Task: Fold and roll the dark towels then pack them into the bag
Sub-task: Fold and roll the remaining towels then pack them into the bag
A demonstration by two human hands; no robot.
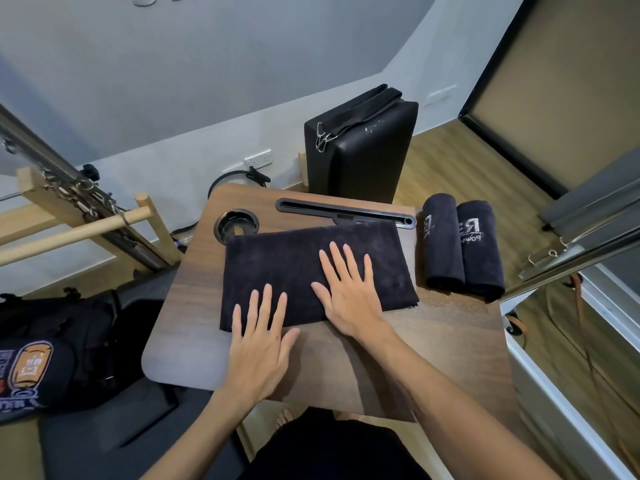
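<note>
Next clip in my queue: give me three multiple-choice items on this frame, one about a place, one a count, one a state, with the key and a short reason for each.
1. Where do the rolled towels lie?
A. right edge of the table
B. inside the bag
C. on the floor

2. How many towels are already rolled?
A. one
B. two
C. four

3. How do the hands meet the folded towel?
A. both pinch a corner
B. both lie flat with straight fingers
C. one lifts it

Key:
1 A, they sit side by side on the wooden table, right of the flat towel.
2 B, two dark rolls show.
3 B, the left hand and right hand press open-palmed on the towel's near edge.
</note>
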